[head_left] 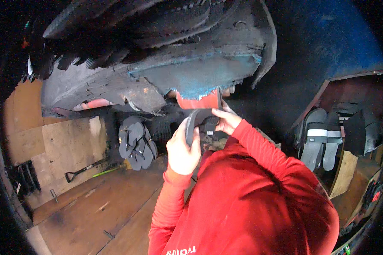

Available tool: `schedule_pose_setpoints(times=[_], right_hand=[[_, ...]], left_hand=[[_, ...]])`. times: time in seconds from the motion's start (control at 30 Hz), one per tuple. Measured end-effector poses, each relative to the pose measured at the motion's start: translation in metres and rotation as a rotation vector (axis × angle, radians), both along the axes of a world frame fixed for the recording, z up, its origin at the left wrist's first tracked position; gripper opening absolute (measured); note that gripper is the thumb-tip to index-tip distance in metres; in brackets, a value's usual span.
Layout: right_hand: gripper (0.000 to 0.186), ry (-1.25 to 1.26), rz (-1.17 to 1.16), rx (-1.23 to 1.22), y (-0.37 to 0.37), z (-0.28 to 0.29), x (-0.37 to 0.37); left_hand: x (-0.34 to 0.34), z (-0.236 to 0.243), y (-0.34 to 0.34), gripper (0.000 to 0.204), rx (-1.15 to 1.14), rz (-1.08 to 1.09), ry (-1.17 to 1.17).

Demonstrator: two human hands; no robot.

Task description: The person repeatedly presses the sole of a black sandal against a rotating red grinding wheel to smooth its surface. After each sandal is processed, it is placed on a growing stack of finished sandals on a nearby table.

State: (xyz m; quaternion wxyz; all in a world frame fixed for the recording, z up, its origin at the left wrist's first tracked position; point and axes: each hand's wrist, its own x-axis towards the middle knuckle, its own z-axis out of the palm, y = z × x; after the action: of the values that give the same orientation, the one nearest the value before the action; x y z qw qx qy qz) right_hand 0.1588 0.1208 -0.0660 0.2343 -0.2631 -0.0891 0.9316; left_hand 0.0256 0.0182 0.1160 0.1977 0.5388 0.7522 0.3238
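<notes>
Between my two hands is a dark grey slide sandal (192,123) with a black strap and a small pale label. My left hand (183,148) grips one end of it, fingers along the sole and thumb on the near side. At the other end, my right hand (228,120) is closed on the sandal, its fingertips by the sole's edge and strap. Just beyond the sandal shows an orange-red curved abrasive band (198,102), partly covered by a frayed blue-grey cloth flap (200,74). Whether sole and band touch, I cannot tell.
A dusty dark machine hood (157,51) overhangs my hands. Several grey sandals (137,142) are piled at the left; more slides with white-banded straps (317,140) stand at the right. A black-handled tool (78,172) and a green stick (105,171) lie beside a plywood panel (72,146).
</notes>
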Motion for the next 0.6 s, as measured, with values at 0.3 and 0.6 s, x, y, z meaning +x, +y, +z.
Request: schedule_pose_setpoints(times=[0.3, 0.6], right_hand=[[0.085, 0.110, -0.010, 0.066, -0.020, 0.046, -0.003], [0.062, -0.020, 0.037, 0.110, -0.005, 0.053, -0.012]], left_hand=[[0.005, 0.055, -0.030, 0.040, 0.000, 0.011, 0.055], [-0.001, 0.044, -0.013, 0.041, 0.008, 0.001, 0.008]])
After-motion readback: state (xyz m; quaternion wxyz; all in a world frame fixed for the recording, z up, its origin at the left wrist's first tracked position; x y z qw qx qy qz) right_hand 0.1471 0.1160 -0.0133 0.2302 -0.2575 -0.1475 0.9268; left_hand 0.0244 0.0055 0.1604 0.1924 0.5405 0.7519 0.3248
